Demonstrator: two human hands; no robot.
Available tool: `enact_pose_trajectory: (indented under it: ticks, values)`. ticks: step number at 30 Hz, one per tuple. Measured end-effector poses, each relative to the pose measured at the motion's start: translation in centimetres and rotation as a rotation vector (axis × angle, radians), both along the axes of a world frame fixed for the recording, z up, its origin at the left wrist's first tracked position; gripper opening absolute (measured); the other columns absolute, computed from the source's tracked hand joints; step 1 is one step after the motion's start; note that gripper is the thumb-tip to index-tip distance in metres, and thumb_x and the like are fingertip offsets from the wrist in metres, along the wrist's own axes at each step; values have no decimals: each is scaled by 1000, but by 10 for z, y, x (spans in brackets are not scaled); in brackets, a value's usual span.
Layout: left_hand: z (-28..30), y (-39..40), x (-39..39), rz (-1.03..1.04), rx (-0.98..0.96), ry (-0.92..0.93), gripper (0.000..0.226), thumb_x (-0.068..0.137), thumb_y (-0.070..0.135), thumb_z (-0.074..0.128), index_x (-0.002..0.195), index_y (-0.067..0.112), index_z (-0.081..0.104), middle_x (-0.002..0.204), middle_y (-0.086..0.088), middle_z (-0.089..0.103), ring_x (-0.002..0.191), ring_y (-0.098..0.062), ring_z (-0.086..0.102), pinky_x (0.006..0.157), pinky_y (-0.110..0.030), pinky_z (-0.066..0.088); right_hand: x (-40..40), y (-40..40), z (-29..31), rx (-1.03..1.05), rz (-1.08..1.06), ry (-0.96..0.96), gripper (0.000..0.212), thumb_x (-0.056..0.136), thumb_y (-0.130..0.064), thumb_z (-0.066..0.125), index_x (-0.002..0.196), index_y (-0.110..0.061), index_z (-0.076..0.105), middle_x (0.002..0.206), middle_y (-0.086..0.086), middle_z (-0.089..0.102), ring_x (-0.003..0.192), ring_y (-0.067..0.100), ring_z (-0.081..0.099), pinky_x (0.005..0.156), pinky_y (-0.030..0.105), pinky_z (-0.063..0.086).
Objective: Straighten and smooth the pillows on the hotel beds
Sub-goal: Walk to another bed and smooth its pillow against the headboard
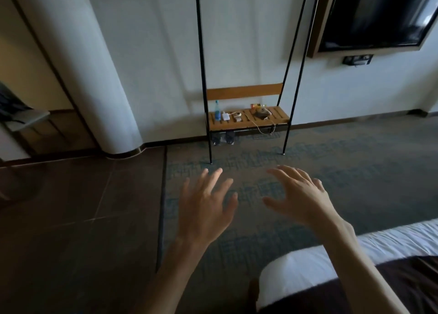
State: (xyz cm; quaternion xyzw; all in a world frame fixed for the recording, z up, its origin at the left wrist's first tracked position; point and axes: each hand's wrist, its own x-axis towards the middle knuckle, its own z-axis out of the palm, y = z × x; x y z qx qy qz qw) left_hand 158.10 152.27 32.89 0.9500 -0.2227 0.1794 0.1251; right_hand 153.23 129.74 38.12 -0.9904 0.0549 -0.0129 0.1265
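White bedding with a dark brown throw is showing at the corner of the hotel bed (388, 247), and a white pillow-like bulge (294, 278) is sitting on that corner, can't tell for sure what it is. Both hands are hovering over the patterned blue-grey carpet (331, 148) just beyond the bed: left hand (206, 209) and right hand (301, 200), each grip spread wide, fingers splayed, holding nothing. Further past the bed, a slatted wooden bench (279, 114) is carrying a blue-capped plastic bottle (216, 110).

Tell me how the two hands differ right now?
The left hand is over the carpet near the tile edge; the right hand is nearer the bed. The left points straight ahead; the right angles inward. Both are open, fingers spread, holding nothing.
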Motion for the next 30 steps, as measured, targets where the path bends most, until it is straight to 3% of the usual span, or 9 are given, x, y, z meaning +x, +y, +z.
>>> enact_pose_trajectory:
  ticks: [6, 11, 15, 20, 26, 30]
  values:
    - [9, -32, 135, -118, 45, 76, 55, 100, 60, 23, 136, 38, 59, 157, 4, 46, 148, -23, 37, 113, -61, 32, 111, -29, 1, -7, -122, 13, 80, 83, -76, 53, 152, -47, 24, 163, -17, 23, 152, 13, 18, 119, 59, 25]
    - [6, -116, 239, -261, 36, 116, 59, 99, 62, 18, 140, 40, 54, 162, 6, 39, 151, -21, 31, 116, -61, 30, 193, -97, -8, -11, -251, 13, 77, 83, -74, 54, 150, -46, 27, 163, -16, 24, 152, 13, 16, 119, 60, 23]
    - [1, -216, 327, -375, 27, 88, 54, 100, 61, 24, 142, 41, 52, 162, 8, 37, 152, -18, 29, 118, -58, 29, 256, -180, -14, -8, -372, -28, 73, 85, -72, 55, 149, -46, 29, 161, -19, 26, 152, 10, 17, 119, 66, 17]
    - [10, -353, 416, -506, 24, 83, 52, 99, 59, 29, 144, 43, 51, 163, 9, 36, 152, -16, 30, 118, -61, 27, 312, -299, -13, -9, -524, -43, 71, 86, -72, 53, 149, -45, 31, 161, -21, 27, 152, 10, 17, 120, 63, 18]
    - [13, -510, 486, -677, 62, 105, 52, 98, 60, 29, 143, 43, 51, 160, 9, 41, 148, -14, 36, 119, -59, 27, 357, -424, -14, 41, -709, -36, 67, 88, -69, 51, 148, -44, 34, 159, -19, 34, 150, 10, 25, 120, 52, 26]
    - [-1, -626, 520, -793, 50, 97, 47, 97, 59, 35, 133, 42, 59, 148, 9, 55, 138, -11, 47, 114, -54, 34, 376, -515, -26, 48, -845, -35, 60, 92, -63, 49, 147, -40, 40, 156, -15, 41, 145, 14, 37, 115, 44, 36]
